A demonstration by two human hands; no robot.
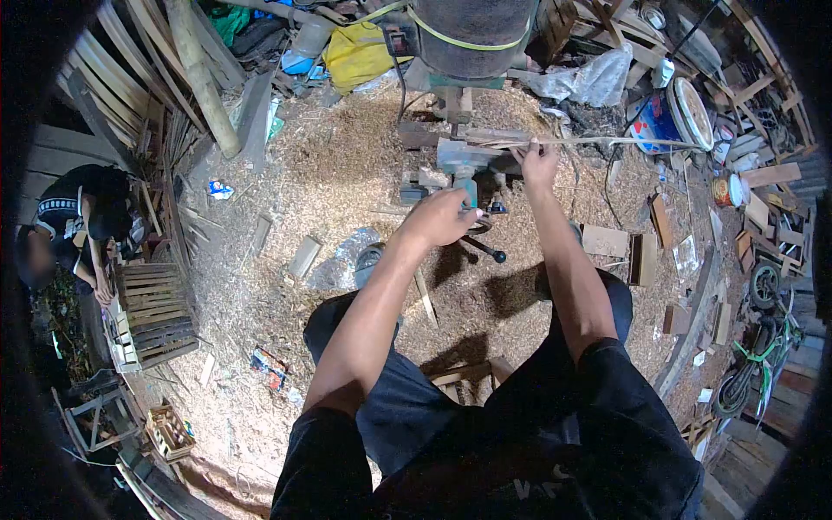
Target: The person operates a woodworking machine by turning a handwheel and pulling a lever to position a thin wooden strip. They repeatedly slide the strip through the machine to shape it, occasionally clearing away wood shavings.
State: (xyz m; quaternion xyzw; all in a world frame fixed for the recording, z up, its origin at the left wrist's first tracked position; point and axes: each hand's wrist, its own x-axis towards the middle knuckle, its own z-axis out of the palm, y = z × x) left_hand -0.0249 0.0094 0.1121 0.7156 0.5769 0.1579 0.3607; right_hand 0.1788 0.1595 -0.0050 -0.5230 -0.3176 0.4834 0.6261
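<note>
In the head view, my right hand [537, 163] pinches a long thin wood strip [615, 140] that runs off to the right. The strip's left end lies over a small machine [465, 156] with a grey metal top and green parts. My left hand [444, 218] is closed at the machine's near side, its fingers curled; what they grip is mostly hidden. Just below that hand, a dark lever with a round black knob [498, 256] sticks out to the lower right. Beyond the machine stands a large dark drum [472, 39] with a yellow-green band.
Wood shavings cover the ground [338, 165]. A slatted wooden crate [156, 312] stands left, beside another person [82, 208] bending down. A blue bucket [663, 121], a yellow sack [357, 56] and wood offcuts [643, 258] lie around. A small motorbike [763, 347] stands at right.
</note>
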